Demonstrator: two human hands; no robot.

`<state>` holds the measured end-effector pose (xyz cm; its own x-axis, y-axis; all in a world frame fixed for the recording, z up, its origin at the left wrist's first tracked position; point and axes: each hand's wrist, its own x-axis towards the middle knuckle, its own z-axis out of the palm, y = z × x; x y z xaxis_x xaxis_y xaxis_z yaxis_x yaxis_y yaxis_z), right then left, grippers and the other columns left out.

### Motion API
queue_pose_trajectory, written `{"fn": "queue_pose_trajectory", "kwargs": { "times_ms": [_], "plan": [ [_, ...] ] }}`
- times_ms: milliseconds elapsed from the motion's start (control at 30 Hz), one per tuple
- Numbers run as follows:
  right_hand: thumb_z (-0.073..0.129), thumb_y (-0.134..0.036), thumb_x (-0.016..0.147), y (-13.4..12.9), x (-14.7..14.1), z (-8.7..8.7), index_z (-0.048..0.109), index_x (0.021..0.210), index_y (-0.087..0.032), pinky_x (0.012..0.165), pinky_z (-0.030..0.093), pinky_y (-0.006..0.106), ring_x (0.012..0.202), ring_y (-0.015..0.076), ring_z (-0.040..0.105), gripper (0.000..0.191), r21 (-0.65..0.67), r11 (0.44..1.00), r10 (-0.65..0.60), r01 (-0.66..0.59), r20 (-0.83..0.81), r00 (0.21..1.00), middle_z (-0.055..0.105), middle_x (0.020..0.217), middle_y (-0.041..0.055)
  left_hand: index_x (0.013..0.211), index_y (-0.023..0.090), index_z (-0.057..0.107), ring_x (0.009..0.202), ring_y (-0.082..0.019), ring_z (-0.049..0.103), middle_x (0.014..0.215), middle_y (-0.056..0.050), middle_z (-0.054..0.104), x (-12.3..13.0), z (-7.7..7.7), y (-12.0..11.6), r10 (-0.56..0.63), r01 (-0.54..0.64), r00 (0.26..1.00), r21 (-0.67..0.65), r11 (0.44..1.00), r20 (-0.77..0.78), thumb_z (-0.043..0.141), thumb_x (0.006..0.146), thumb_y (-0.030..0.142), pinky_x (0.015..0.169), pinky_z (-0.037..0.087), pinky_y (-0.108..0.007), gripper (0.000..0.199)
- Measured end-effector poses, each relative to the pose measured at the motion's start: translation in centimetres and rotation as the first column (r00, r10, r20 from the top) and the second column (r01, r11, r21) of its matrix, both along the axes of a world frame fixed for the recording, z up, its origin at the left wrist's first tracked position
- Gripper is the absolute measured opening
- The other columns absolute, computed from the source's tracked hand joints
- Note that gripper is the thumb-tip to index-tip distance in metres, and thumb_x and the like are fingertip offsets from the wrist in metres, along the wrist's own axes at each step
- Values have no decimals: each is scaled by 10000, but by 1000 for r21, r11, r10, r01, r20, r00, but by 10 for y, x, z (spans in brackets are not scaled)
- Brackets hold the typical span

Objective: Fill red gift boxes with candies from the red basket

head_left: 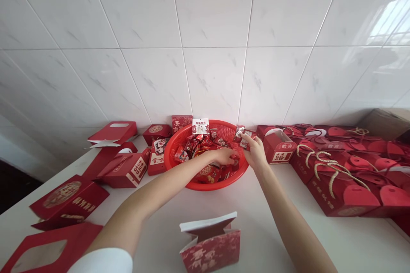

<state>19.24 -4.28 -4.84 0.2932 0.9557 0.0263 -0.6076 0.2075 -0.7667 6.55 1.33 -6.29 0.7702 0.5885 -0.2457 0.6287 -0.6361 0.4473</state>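
Note:
A red plastic basket (205,187) stands against the tiled wall, filled with small wrapped sweets (209,172), mostly red. My left hand (226,156) reaches into its right side, fingers curled down around a small red packet (235,163), whose kind is partly hidden. At the basket's right rim, my right hand (254,150) is closed on small red-and-white printed packets (240,133), pinched between thumb and fingers. Close to me, below the basket, a red patterned paper gift box (213,252) stands upright with its top open.
Red gift boxes, some with open flaps, line the left side, including a box with a white label (124,170). On the right, several red boxes with rope handles (339,187) are packed together. A cardboard box (384,121) sits behind them. The white table (153,226) meets the wall.

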Motion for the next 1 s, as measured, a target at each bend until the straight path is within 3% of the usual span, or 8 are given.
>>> {"fn": "queue_pose_trajectory", "kwargs": {
  "times_ms": [100,200,300,467,600,700,900,1000],
  "plan": [
    [906,-282,503,0,0,0,641,699,-203,624,577,323,715,227,727,339,-11,1000,-18,18,-12,1000,729,698,18,914,201,663,703,-171,647,800,10,694,0,0,1,78,-64,995,-202,977,63,594,770,115,603,458,-240,181],
    [905,-273,510,1,1,-1,628,699,-209,608,573,304,711,211,718,342,-35,999,-38,37,-21,999,720,693,7,926,190,662,692,-156,641,748,21,671,0,-1,1,216,-120,960,-432,894,180,657,776,156,616,472,-243,154],
    [902,-267,519,2,2,-3,612,696,-213,561,551,275,700,196,707,344,-64,996,-56,55,-17,998,719,703,-6,857,178,668,687,-135,616,722,24,650,1,0,2,323,-105,895,-557,824,309,703,782,214,633,469,-243,90],
    [886,-290,556,4,3,-1,617,717,-213,535,530,278,710,217,716,323,-27,999,-29,30,44,999,716,696,7,716,172,632,575,-102,496,581,70,507,5,6,-1,432,-116,809,-612,782,398,762,754,345,576,421,-243,220],
    [891,-262,514,-2,4,9,629,698,-213,558,544,282,752,216,715,324,-98,995,18,-18,-2,1000,727,727,9,714,163,647,616,-117,567,626,42,611,6,17,-7,410,-122,846,-625,771,341,749,684,174,592,440,-242,107],
    [881,-288,532,-10,6,23,673,698,-210,626,579,316,839,247,724,277,-33,996,86,-85,13,996,748,779,30,718,159,645,617,-121,599,620,34,645,4,32,-11,453,-137,820,-647,750,351,688,631,69,597,451,-236,133],
    [869,-332,574,-36,11,55,754,759,-192,766,592,366,890,270,725,259,71,993,89,-93,64,994,769,836,59,827,157,688,607,-95,579,693,26,660,-22,70,-32,602,-42,578,-717,696,551,635,629,98,585,436,-220,214],
    [884,-342,597,-54,8,66,747,746,-201,776,580,374,870,271,721,246,112,978,155,-175,167,974,763,819,52,842,164,692,592,-80,553,703,29,655,-41,84,-55,629,-8,483,-715,699,609,675,615,151,564,415,-202,228]
  ]
}}
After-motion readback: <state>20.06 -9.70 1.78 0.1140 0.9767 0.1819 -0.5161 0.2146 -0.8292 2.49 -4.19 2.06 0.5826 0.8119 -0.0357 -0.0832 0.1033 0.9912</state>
